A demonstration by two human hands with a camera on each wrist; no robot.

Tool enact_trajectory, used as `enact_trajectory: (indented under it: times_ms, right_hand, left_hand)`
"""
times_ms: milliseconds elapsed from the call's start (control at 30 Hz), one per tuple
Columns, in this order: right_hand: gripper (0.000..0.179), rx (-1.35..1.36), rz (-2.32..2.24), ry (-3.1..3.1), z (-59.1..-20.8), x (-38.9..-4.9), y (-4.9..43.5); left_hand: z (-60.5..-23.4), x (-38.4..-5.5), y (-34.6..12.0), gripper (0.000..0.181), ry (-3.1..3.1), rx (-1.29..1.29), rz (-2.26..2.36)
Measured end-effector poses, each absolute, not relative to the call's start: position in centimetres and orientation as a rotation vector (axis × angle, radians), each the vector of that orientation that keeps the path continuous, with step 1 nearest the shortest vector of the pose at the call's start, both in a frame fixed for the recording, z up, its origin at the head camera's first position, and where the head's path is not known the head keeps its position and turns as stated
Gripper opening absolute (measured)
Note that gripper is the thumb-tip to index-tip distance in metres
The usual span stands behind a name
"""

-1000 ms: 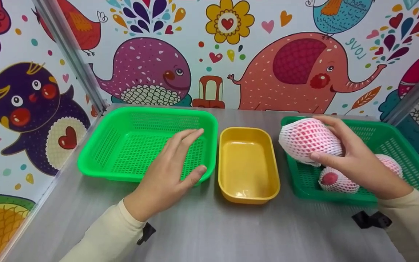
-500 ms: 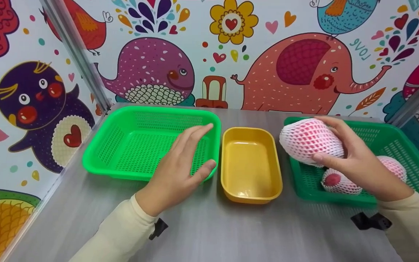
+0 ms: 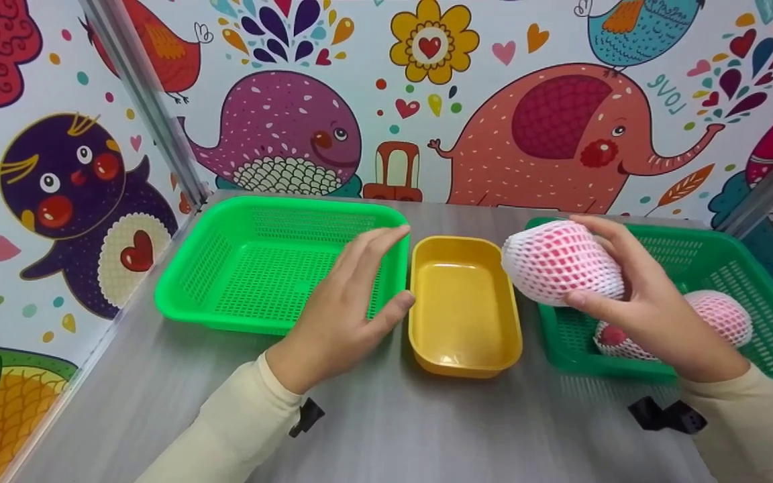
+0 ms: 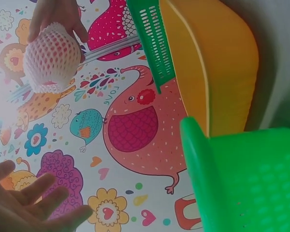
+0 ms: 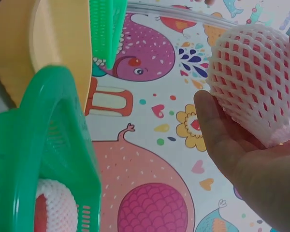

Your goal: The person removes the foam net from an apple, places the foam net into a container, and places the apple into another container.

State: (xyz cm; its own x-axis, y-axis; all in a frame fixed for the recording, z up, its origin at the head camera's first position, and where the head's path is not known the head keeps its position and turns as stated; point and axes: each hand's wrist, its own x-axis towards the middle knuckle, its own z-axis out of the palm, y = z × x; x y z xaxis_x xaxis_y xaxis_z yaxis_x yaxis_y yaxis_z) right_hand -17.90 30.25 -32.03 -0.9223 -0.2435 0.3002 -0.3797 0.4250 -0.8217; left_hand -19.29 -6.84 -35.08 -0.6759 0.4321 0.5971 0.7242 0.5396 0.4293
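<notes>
My right hand (image 3: pixel 655 315) grips a pinkish-red round fruit in a white foam net (image 3: pixel 557 265), thumb at its near side and fingers over the far side. It is held up above the left rim of the dark green basket (image 3: pixel 601 365). In the right wrist view the netted fruit (image 5: pixel 256 72) rests against the palm and thumb. My left hand (image 3: pixel 343 312) holds nothing; its fingers are extended over the right side of the bright green basket (image 3: pixel 279 325). Two more netted fruits, one at the right (image 3: pixel 725 315) and one partly hidden under my right hand (image 3: pixel 618 339), lie in the dark green basket.
A yellow rectangular tub (image 3: pixel 464 315) stands between the two baskets on the grey tabletop (image 3: pixel 440 429). Behind the table rises a wall with printed cartoon animals (image 3: pixel 534 147), and a metal post (image 3: pixel 151 107) runs down the left corner.
My right hand has shifted slightly left with the netted fruit, toward the yellow tub. My left hand has moved right, toward the same tub. The head view has turned a little left.
</notes>
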Motion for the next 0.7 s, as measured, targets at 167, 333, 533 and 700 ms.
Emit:
enact_trajectory:
  times_ms: [167, 333, 533, 700]
  right_hand:
    - [0.087, 0.583, 1.536, -2.526, -32.0, -17.8, 29.7]
    - [0.087, 0.599, 1.556, -2.521, -31.8, -17.6, 29.3]
    - [0.088, 0.611, 1.570, -2.519, -31.6, -17.3, 29.1]
    - [0.088, 0.616, 1.587, -2.515, -31.5, -17.3, 29.0]
  left_hand:
    - [-35.1, -19.3, -6.4, 0.068, -2.346, -0.953, -0.961]
    - [-35.1, -19.4, -6.0, 0.067, -2.335, -0.971, -0.986]
    - [-34.8, -19.4, -5.1, 0.066, -2.334, -0.982, -1.008]
    - [-34.6, -19.3, -4.5, 0.067, -2.341, -0.984, -1.034]
